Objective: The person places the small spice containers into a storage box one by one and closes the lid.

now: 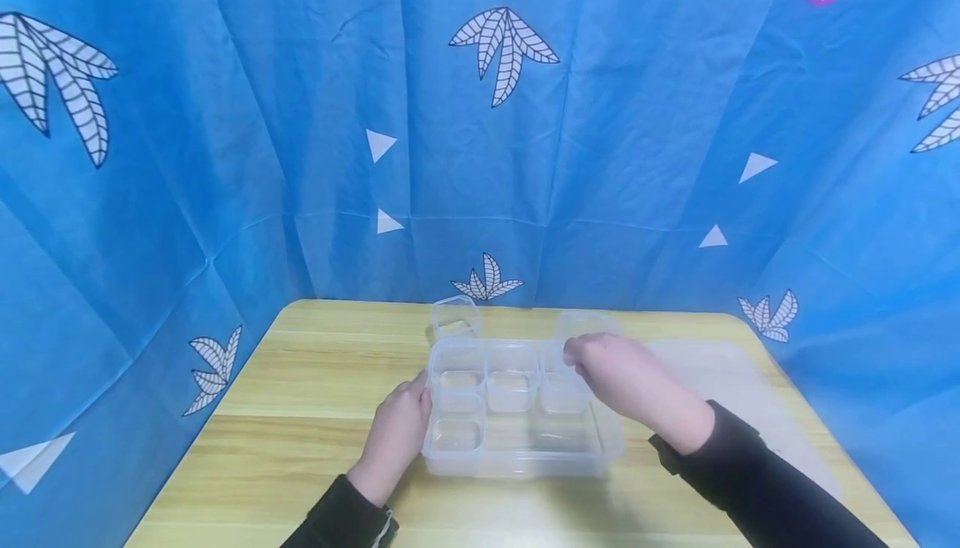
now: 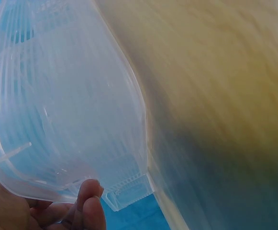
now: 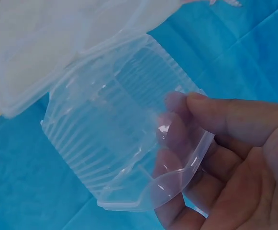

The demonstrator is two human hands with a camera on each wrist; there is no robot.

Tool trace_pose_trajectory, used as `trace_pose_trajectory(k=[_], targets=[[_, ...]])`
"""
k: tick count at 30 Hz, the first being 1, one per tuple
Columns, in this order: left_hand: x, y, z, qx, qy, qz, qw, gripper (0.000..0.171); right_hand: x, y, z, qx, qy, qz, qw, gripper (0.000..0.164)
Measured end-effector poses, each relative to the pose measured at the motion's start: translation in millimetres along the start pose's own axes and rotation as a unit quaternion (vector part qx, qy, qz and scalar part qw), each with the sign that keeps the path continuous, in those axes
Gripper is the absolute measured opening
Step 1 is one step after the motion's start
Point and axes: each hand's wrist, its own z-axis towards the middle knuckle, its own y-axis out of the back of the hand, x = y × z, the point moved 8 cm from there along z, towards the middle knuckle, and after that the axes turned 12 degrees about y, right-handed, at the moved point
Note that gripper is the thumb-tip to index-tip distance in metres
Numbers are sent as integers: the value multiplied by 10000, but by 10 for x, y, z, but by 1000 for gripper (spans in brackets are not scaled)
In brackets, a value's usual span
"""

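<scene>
A clear plastic box (image 1: 525, 465) stands on the table with several small clear square cups inside, two of them a front-left cup (image 1: 457, 427) and a back-middle cup (image 1: 512, 381). My left hand (image 1: 401, 414) grips the box at its left side. In the left wrist view, curled fingertips (image 2: 91, 196) hold the edge of the clear plastic. Over the box's back right, my right hand (image 1: 630, 381) pinches a clear ribbed cup (image 3: 105, 129) by its rim, between thumb and fingers. Whether that cup touches the box floor is hidden.
Behind the box, one clear cup (image 1: 455, 319) stands at the left and another clear cup (image 1: 588, 323) at the right. A flat translucent sheet, perhaps a lid (image 1: 720, 364), lies on the wooden table (image 1: 300, 448) at the right. A blue curtain (image 1: 480, 156) surrounds the table.
</scene>
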Motion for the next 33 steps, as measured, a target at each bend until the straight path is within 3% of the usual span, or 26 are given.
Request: trace_pose_trajectory(k=[14,21,33], targets=[[12,-3,8,24,103,-78,9999,38,405,-248,5,314,154,61,9994,16],[22,-3,8,41,131,-81,9999,38,599,-377,47,387,442,-29,9983,16],[24,-5,17,49,114,-20,9999,38,729,-630,80,554,436,13,9975,18]])
